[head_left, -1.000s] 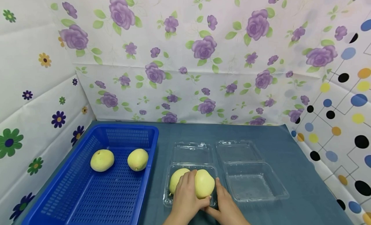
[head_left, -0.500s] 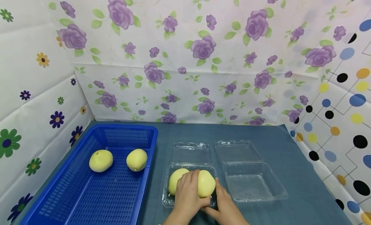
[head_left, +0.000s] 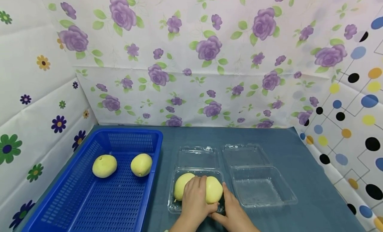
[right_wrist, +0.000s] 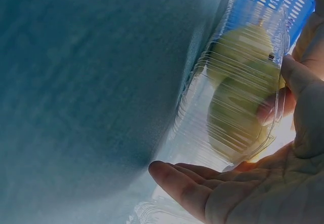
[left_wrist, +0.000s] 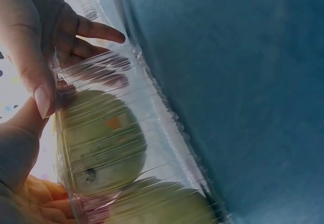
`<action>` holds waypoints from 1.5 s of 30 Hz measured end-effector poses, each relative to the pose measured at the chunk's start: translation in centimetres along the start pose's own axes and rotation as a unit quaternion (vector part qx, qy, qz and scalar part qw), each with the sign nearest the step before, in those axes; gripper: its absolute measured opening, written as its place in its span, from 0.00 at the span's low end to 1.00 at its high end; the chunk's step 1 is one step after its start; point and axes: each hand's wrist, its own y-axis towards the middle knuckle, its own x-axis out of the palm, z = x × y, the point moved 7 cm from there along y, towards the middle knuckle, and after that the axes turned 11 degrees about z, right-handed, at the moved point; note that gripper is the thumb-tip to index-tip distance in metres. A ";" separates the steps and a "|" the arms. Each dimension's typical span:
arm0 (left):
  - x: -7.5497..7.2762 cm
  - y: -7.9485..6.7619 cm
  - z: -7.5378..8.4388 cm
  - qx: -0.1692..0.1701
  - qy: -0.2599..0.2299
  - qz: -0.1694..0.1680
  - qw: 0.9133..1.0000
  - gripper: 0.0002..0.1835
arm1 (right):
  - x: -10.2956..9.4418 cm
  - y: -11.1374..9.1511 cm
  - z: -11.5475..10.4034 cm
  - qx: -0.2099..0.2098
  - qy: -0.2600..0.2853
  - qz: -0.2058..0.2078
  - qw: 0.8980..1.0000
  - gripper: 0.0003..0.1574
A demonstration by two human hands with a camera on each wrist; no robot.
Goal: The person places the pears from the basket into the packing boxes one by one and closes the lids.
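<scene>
Blue-grey bench (head_left: 317, 178) | blue basket (head_left: 98, 202) along left edge: two pale fruits (head_left: 104, 166) left | clear box (head_left: 176, 207) between side edges: two packed fruits (head_left: 214, 190), left hand (head_left: 194, 198) gripping one; right hand (head_left: 234, 208), fingers straight, touching side | second box (head_left: 263, 188), rightward, unfilled; we judge packing half done

From where I sit, the head view has slid a hair to the left. The left hand (head_left: 195, 198) is now a little farther right, its fingers hiding more of the right fruit (head_left: 214, 190). I see that fruit slightly farther right and lower in its box (head_left: 172, 205), nearer the right hand (head_left: 234, 208).
</scene>
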 end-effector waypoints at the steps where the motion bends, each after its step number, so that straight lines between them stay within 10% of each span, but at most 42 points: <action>1: 0.0 0.0 0.0 0.000 0.002 -0.004 1.000 0.43 | 0.0 0.0 0.0 0.000 0.000 -0.001 1.000 0.70; 24: 0.8 0.3 0.1 0.010 0.052 -0.088 0.995 0.44 | 0.0 -0.2 -0.1 -0.008 0.010 -0.010 1.000 0.69; 45: 0.9 0.5 -0.1 -0.005 0.044 -0.098 0.994 0.44 | 0.2 -0.1 0.2 0.010 0.016 -0.021 1.000 0.69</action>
